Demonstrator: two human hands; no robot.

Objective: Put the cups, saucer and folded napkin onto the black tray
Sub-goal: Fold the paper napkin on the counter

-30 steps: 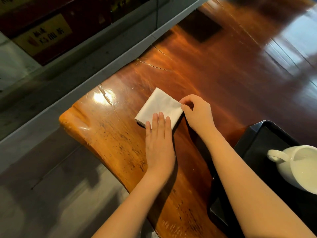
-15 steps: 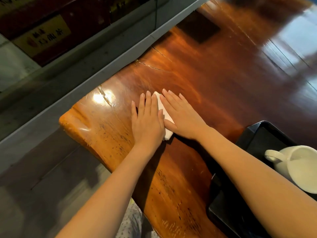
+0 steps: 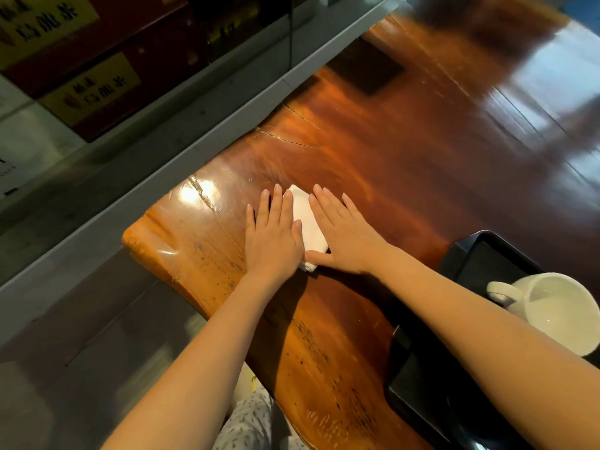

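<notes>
A white folded napkin [image 3: 307, 222] lies on the glossy wooden table [image 3: 373, 164]. My left hand [image 3: 274, 232] is pressed flat over its left side, fingers spread. My right hand [image 3: 344, 233] lies flat along its right side, thumb at the napkin's near corner. Only a narrow strip of napkin shows between the two hands. At the right edge a black tray [image 3: 480, 254] holds a white cup [image 3: 558, 311] with its handle pointing left; my right forearm crosses over the tray's near part. No saucer is in view.
The table's rounded left end [image 3: 139, 235] drops off to a grey floor [image 3: 81, 336]. Beyond the far edge runs a grey ledge with glass and boxes with yellow labels [image 3: 91, 89]. A dark square patch [image 3: 367, 69] lies farther along the tabletop.
A second ago the napkin was wider, with my right hand pinching its corner. Both hands have since folded it narrower and flattened on it; they have now slid slightly apart.
</notes>
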